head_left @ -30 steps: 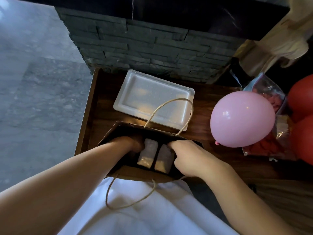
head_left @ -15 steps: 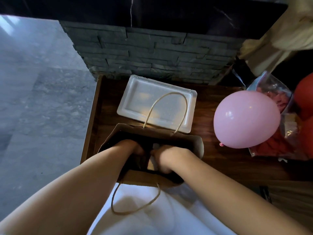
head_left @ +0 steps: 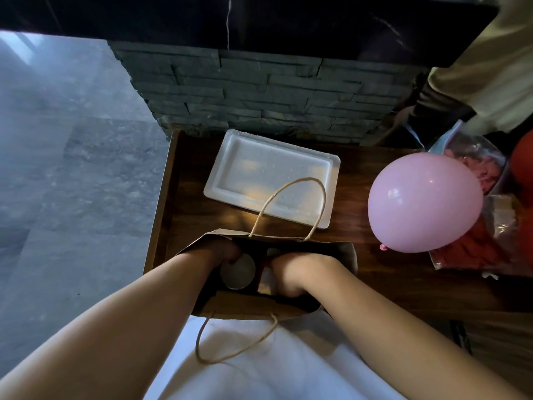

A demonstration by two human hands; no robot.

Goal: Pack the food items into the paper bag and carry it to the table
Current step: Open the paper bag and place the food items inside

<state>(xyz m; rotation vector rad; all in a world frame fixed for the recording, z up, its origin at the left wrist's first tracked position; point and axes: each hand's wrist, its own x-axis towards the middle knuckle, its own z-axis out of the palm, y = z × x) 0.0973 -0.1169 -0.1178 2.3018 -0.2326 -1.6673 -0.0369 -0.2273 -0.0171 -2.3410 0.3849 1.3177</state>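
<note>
One brown paper bag [head_left: 343, 252], open, at the near edge of the wooden tabletop [head_left: 375, 284], with two twine handles. Two hands inside it: left hand [head_left: 222, 251] against a round pale container [head_left: 238, 271]; right hand [head_left: 297, 269] lower, over pale wrapped items; fingers of both are hidden, so their grip cannot be told. One empty white foam tray [head_left: 245, 168] behind the bag. One pink balloon [head_left: 424, 202] to the right, in front of one clear packet of red pieces [head_left: 476, 252], partly cut off.

Inside the brown paper bag [head_left: 343, 252], the fingers of both the left hand [head_left: 222, 251] and right hand [head_left: 297, 272] are hidden, so neither grip shows; the red balloon [head_left: 523, 157] is cut off.
</note>
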